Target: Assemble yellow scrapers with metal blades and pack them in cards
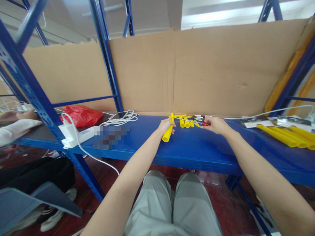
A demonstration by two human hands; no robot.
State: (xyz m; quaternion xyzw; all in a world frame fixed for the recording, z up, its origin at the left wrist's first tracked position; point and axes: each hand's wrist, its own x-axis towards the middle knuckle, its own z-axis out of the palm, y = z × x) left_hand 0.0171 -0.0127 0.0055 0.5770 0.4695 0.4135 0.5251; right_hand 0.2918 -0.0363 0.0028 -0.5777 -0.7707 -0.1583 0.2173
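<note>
My left hand (pixel 165 126) is closed around a yellow plastic tube (pixel 167 135), wide at its near end and with short side arms near its far end. In my right hand (pixel 214 125) is a screwdriver (pixel 206 124) with a red handle, the fingers wrapped round it. Its thin metal shaft points left and reaches the far part of the yellow tube; the exact contact is too small to make out. Between my hands, toward the back of the blue shelf, lie several more yellow tubes (pixel 182 123) and pieces. Behind the screwdriver are some dark-and-white pen-like items (pixel 199 117).
The blue shelf (pixel 137 144) ends against a cardboard wall (pixel 209 72). On the left are a red plastic bag (pixel 82 115), a coiled white cable (pixel 123 118) and a power strip (pixel 81 136). Long yellow tubes (pixel 283 136) lie at right. Another person's sleeve (pixel 18 131) shows far left.
</note>
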